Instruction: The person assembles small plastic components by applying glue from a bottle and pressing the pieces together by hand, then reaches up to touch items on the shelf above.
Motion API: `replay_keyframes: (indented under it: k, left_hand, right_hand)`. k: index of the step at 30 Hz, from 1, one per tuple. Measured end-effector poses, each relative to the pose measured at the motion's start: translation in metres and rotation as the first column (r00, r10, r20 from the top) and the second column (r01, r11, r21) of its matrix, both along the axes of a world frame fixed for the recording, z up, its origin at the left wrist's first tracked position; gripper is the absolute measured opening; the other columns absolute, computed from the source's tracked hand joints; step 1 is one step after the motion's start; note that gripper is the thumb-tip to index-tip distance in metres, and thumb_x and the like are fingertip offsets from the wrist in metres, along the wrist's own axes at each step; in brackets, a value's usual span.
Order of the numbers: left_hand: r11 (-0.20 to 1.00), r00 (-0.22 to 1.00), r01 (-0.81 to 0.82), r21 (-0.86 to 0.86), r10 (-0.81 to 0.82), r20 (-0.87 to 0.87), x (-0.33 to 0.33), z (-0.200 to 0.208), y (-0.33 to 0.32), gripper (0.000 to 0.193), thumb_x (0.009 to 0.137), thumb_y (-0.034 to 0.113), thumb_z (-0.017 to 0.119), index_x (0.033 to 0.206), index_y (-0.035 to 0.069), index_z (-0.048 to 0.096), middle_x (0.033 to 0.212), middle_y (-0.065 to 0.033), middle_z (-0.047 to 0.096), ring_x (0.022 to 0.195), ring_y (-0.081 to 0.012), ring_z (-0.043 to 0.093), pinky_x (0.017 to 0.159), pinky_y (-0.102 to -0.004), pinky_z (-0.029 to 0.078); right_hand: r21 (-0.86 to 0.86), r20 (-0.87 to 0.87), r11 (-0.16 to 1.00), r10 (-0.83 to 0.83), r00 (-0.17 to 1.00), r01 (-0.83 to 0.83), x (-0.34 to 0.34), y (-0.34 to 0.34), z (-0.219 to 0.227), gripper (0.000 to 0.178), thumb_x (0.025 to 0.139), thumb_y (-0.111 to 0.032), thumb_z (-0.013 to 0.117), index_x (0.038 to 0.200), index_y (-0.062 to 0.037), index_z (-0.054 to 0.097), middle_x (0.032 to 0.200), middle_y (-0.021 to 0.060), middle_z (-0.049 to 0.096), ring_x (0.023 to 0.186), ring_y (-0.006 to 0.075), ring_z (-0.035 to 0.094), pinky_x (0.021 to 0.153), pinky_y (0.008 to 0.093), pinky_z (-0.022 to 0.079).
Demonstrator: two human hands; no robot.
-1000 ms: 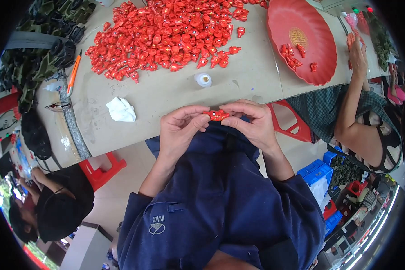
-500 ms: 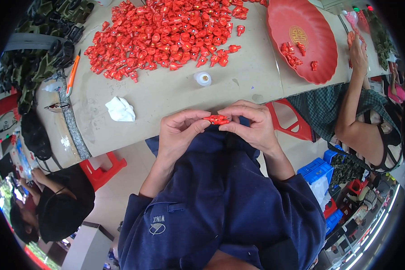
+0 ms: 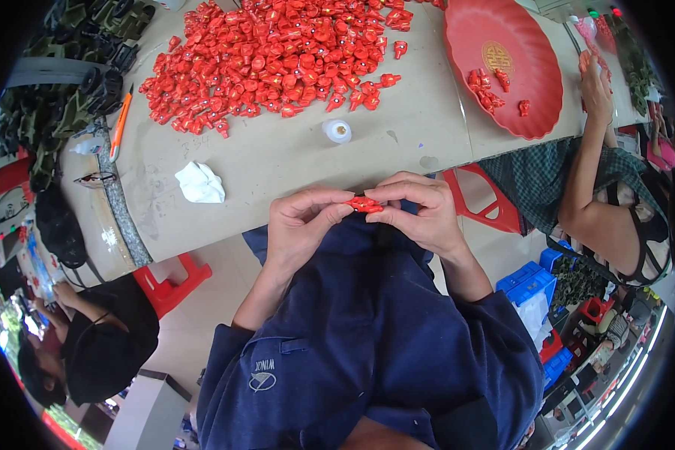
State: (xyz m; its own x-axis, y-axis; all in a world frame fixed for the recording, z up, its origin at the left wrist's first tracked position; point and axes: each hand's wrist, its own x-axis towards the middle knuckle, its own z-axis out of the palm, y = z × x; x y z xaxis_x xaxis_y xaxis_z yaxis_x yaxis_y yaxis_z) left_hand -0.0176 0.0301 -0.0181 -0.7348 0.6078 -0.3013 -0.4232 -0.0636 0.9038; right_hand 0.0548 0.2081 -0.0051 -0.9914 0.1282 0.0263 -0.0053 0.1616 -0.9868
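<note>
Head view, piece in hand: the small red piece (image 3: pixel 364 205) sits between your two hands, in front of your torso by the near edge of the surface (image 3: pixel 277 169).
Left hand: your left hand (image 3: pixel 301 223) is pinched, thumb and forefinger, on the piece's left end.
Right hand: your right hand (image 3: pixel 426 215) is pinched likewise on its right end.
Red stock: a large pile of red pieces (image 3: pixel 262 64) lies beyond; a few loose pieces (image 3: pixel 485 91) lie in the scalloped red tray (image 3: pixel 534 67).
White bottle: the bottle (image 3: pixel 338 132) stands between pile and hands.
Step in hand: apparently two-handed fitting or checking; which, you cannot confirm from here.
Next move: likely calls for steady, even fingertip pressure with both ends aligned.
</note>
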Motion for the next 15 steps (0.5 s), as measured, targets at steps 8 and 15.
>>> replay_keyframes:
  k: [8, 15]
  left_hand:
    - [1.000, 1.000, -0.005, -0.020, 0.005, -0.013, 0.0009, -0.0013, 0.0014, 0.014, 0.078, -0.002, 0.062, 0.091, 0.001, 0.065, 0.079, -0.0036, 0.063, 0.069, -0.0063, 0.057, 0.059, -0.0176, 0.044]
    - [0.999, 1.000, 0.007, -0.044, -0.006, 0.029, 0.0003, 0.0003, 0.0047, 0.014, 0.077, -0.002, 0.062, 0.091, 0.001, 0.065, 0.080, -0.0045, 0.063, 0.068, -0.0062, 0.057, 0.059, -0.0173, 0.045]
  right_hand:
    - [0.005, -0.004, 1.000, -0.001, 1.000, 0.001, -0.0002, 0.0014, -0.0015, 0.025, 0.066, 0.000, 0.071, 0.091, -0.0015, 0.065, 0.080, 0.0075, 0.062, 0.055, 0.0085, 0.051, 0.051, 0.0207, 0.041]
    - [0.007, 0.011, 1.000, -0.017, 1.000, 0.017, 0.0002, 0.0030, 0.0021, 0.023, 0.067, -0.002, 0.071, 0.090, -0.0020, 0.065, 0.079, 0.0065, 0.062, 0.055, 0.0083, 0.050, 0.051, 0.0209, 0.041]
